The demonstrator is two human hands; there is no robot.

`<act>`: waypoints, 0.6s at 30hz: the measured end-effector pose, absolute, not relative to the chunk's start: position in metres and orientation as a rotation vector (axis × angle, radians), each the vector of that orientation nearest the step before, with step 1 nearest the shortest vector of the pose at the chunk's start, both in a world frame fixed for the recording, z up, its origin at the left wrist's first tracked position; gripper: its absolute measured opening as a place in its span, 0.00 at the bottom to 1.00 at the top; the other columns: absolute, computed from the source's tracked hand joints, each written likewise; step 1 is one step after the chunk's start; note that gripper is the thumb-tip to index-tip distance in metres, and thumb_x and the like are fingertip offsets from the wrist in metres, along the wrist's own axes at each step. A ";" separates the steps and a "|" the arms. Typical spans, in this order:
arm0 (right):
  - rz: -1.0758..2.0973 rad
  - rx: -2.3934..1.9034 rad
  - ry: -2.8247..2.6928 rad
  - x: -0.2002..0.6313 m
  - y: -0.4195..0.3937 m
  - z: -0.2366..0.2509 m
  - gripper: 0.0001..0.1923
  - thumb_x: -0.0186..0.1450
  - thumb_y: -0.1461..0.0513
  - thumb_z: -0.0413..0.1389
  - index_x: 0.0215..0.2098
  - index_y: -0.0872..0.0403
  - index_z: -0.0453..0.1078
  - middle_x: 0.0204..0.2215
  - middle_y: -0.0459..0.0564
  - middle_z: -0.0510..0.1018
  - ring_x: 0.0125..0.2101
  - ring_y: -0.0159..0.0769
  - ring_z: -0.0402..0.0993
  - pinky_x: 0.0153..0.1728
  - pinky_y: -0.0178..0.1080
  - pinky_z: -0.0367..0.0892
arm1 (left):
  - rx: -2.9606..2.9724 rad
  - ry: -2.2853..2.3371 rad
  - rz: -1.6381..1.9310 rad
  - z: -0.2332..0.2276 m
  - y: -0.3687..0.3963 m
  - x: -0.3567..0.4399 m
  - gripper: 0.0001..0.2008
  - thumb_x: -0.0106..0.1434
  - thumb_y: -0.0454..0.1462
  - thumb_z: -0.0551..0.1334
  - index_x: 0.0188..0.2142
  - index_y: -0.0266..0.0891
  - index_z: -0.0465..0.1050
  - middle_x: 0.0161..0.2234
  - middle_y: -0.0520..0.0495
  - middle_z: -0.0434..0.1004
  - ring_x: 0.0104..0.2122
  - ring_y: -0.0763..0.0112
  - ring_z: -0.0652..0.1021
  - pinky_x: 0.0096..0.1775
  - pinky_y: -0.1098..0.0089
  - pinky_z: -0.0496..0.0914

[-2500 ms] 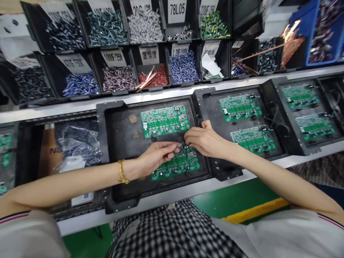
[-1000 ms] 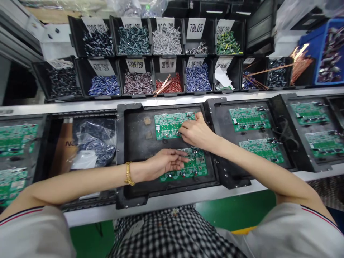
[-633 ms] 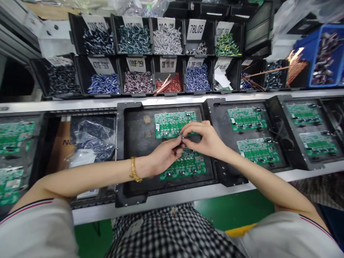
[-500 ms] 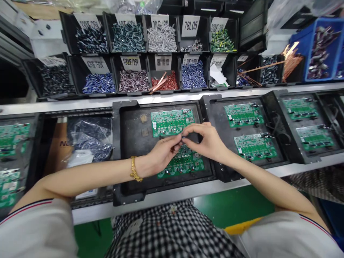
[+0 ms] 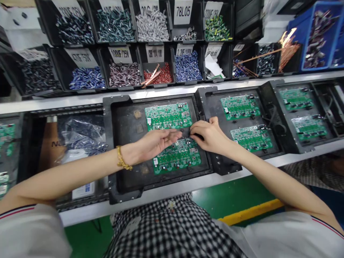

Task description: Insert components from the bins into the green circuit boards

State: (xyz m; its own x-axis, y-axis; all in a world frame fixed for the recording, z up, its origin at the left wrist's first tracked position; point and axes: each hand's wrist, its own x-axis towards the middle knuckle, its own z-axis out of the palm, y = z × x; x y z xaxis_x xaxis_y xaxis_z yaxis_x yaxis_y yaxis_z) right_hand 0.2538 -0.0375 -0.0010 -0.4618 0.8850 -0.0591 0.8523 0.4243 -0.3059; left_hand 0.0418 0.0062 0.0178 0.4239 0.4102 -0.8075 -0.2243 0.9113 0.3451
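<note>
Over on the left a plastic bag of spare parts is sitting in its own bay. I'm holding my left hand over the black tray, fingers loosely curled; can't tell if there are parts in them. The far board and the near board are lying in that tray, both already carrying a few components with plenty of bare spots left, so I'd say I'm partway through. My right hand is pinching closed over the gap between the two boards, probably on something tiny that I can't make out. The next tray to the right is holding two more boards.
</note>
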 end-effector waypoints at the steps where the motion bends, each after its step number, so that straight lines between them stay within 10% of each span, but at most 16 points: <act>1: 0.447 -1.567 -2.563 0.254 -0.037 -0.004 0.08 0.63 0.65 0.48 0.30 0.56 0.69 0.34 0.48 0.78 0.36 0.37 0.71 0.34 0.40 0.42 | 0.216 1.062 0.384 0.017 0.005 0.043 0.15 0.67 0.25 0.48 0.34 0.24 0.73 0.37 0.35 0.77 0.32 0.75 0.78 0.36 0.79 0.73; 18: 0.377 -1.529 -2.711 0.250 -0.036 -0.004 0.11 0.66 0.62 0.47 0.32 0.56 0.69 0.37 0.50 0.77 0.41 0.40 0.65 0.34 0.41 0.41 | 0.489 0.955 0.377 -0.005 0.011 0.046 0.09 0.63 0.32 0.61 0.30 0.29 0.77 0.26 0.46 0.73 0.19 0.84 0.65 0.22 0.81 0.59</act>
